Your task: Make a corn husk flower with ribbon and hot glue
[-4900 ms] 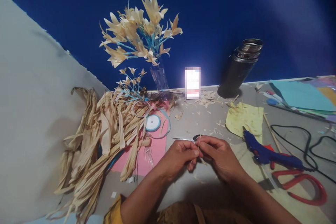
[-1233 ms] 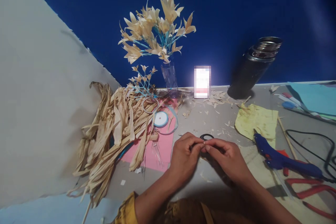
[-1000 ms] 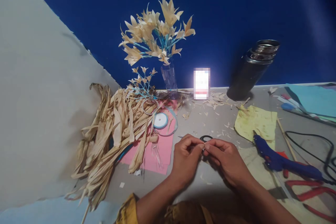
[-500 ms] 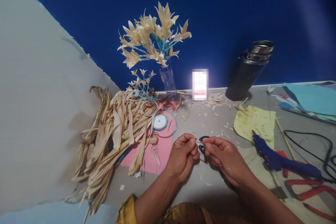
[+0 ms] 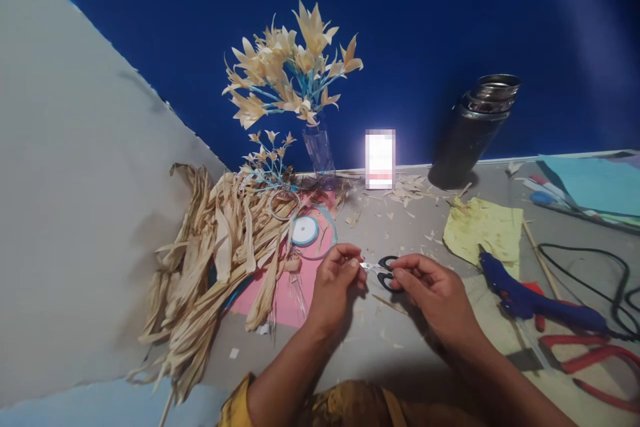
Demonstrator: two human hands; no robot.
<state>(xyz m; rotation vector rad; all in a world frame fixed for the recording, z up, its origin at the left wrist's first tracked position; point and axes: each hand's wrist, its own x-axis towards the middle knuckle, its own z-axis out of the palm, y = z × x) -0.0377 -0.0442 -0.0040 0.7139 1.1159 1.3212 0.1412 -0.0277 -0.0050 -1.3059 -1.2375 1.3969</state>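
Scissors (image 5: 371, 267): left hand (image 5: 336, 290) is hiding the tips from me
Bright screen (image 5: 380, 163): blurring into blocks
Turquoise sheet (image 5: 593, 181): running off-frame right

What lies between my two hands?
In the head view, silver metal scissors with black loop handles show between your left hand and right hand, with a thin brown strip nearer you; whether either hand touches the scissors is unclear.

We see our left hand (image 5: 337, 288) and right hand (image 5: 441, 295) near each other over the counter (image 5: 357, 363), fingers close to the blades and loops of black-handled scissors (image 5: 369, 267), though we cannot tell if either grips them. Left of our hands lie dry husks (image 5: 215, 267); right, a blue glue gun (image 5: 545, 309); beyond, pale flowers (image 5: 285, 73) in a clear vase (image 5: 319, 150) and a dark flask (image 5: 467, 140).
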